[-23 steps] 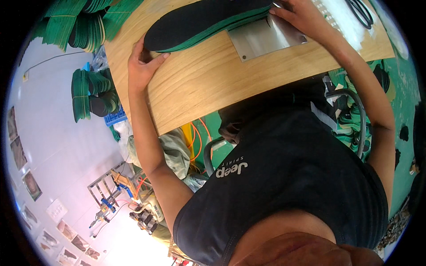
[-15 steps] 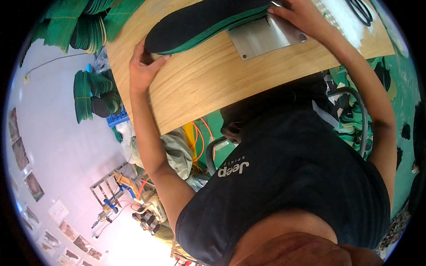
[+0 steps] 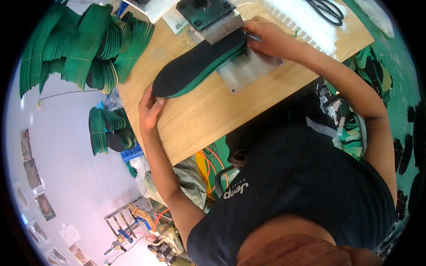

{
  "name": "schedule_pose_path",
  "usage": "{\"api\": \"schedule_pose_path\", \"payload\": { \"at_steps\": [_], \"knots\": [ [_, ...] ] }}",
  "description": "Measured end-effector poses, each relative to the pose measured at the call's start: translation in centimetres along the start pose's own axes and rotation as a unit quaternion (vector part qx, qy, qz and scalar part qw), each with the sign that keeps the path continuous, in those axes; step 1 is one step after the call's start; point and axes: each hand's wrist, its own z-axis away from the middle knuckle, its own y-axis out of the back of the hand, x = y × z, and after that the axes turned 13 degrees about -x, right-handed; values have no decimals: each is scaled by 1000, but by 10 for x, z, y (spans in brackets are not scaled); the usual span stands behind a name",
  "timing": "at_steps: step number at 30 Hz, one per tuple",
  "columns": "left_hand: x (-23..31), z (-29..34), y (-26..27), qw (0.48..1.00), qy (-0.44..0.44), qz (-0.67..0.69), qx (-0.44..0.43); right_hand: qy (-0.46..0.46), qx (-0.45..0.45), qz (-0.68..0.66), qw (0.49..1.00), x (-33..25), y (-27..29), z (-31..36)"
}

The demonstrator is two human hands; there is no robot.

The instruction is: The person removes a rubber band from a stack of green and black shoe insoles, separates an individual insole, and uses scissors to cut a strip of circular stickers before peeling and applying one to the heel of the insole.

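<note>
A small stack of insoles (image 3: 191, 71), black on top with green edges, lies slantwise over the wooden table. My left hand (image 3: 151, 111) curls round its rounded left end, with the thumb at the near edge. At the other end, my right hand (image 3: 270, 40) grips the stack with bent fingers. A slim dark grey piece shows by those fingertips; its kind is unclear. Close above the right end sits the metal block (image 3: 222, 27) of a black-topped machine, hiding part of the far edge. A shiny metal plate (image 3: 250, 73) lies under the right part of the stack.
Tall bundles of green insoles (image 3: 84, 48) stand at the far left, with more bundles (image 3: 111, 128) beside the table (image 3: 195, 124). A black cable loop (image 3: 328, 11) and white sheeting (image 3: 306, 31) lie at the far right. Orange hoses (image 3: 217, 164) hang below the table edge.
The view has tilted, so the table sits lower in it and the machine's metal block shows. Both hands still hold the insole stack by its ends, its right end now close to the block.
</note>
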Motion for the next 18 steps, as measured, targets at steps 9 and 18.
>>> {"api": "schedule_pose_path", "payload": {
  "at_steps": [9,18],
  "knots": [
    [37,27,5,952,-63,-96,282,-103,151,148,972,36,81,11],
    [117,-95,-227,997,-21,56,41,-139,158,-315,925,133,87,36]
  ]
}}
